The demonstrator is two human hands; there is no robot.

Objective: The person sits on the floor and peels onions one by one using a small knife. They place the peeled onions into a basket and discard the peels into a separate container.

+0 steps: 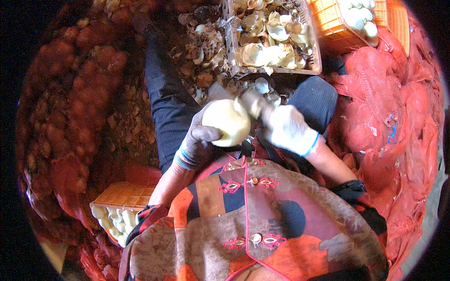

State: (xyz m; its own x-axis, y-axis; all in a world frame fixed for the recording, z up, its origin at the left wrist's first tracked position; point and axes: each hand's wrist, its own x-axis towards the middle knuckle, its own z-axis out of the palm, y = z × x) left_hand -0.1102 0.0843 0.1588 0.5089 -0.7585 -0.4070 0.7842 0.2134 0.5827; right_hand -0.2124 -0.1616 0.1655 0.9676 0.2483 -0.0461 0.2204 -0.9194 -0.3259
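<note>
My left hand (204, 135), in a grey-and-white work glove, holds a large, pale peeled onion (228, 123) with the thumb across its near side. Close to the onion's right side is my right hand (290, 128), in a similar glove with a blue cuff edge. Motion blurs its fingers, and a pale scrap (257, 108) shows at them; whether they grip it or a tool is unclear. Both hands are above my lap, between my dark-trousered legs.
Ahead stands a plastic crate (316, 59) of onion skins, with loose skins (205, 75) around it. Orange crates (327, 17) with peeled onions are at upper right; another (123, 193) is at lower left. Red mesh sacks (369, 95) lie right; onions in shadow (81, 87) pile up left.
</note>
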